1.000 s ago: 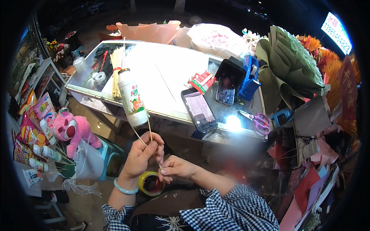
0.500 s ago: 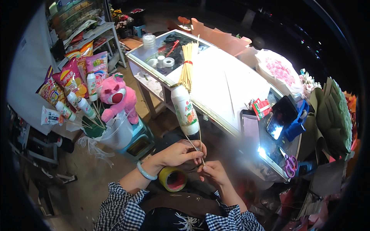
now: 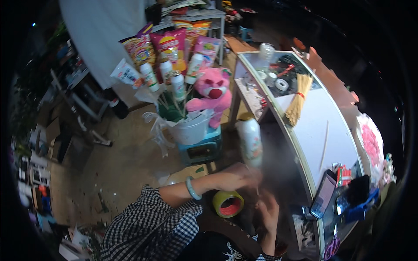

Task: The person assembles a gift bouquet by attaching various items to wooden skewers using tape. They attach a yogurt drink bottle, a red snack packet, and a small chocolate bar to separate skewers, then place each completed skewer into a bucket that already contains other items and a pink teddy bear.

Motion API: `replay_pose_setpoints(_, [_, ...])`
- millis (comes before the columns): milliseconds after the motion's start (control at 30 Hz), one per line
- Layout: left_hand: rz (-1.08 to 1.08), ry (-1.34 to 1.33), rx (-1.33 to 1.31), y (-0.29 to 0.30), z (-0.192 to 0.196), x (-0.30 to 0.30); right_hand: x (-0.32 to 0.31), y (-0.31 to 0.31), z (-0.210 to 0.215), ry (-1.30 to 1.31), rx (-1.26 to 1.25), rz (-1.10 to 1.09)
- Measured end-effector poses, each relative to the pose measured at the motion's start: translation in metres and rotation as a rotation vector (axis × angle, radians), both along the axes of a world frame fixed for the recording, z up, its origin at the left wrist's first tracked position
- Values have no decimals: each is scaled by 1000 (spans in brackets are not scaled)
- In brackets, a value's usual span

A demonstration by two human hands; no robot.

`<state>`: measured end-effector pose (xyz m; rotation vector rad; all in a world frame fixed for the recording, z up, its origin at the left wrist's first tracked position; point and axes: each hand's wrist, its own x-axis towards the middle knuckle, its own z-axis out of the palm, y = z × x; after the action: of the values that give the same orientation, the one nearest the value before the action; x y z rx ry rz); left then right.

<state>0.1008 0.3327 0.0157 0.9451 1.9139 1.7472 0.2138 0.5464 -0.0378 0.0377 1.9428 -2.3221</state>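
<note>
Glass-topped counter [image 3: 313, 143] curves along your right, bundle of sticks [image 3: 299, 100] on it. White bottle [image 3: 249, 141] near upright, just above your left hand [image 3: 244, 177], blurred fingers closed on thin stick [image 3: 257, 190] under it. Your right hand [image 3: 266, 209] just below; cannot tell its grip. Yellow tape roll [image 3: 226, 194] left of it.

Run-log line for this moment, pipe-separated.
left hand: below white gold-capped bottle, grip blurred | right hand: lower right, grip blurred | nearby: yellow-green tape roll | on white-topped counter: red-banded pale stick bundle
</note>
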Motion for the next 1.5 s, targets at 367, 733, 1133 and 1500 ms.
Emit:
replay_pose_setpoints(367, [931, 71, -77, -249, -4, -39, -4, 2, -22, -109, 57, -198])
replay_pose_setpoints(733, [879, 71, -192, -276, -26, -72, -2, 8, -33, -152, 129, -247])
replay_pose_setpoints(1133, [789, 126, -316, -276, -26, -81, -1, 11, -43, -228, 104, -244])
replay_pose_setpoints(1500, [818, 205, -487, -263, -63, -88, -4, 9, -48, -250, 181, -236])
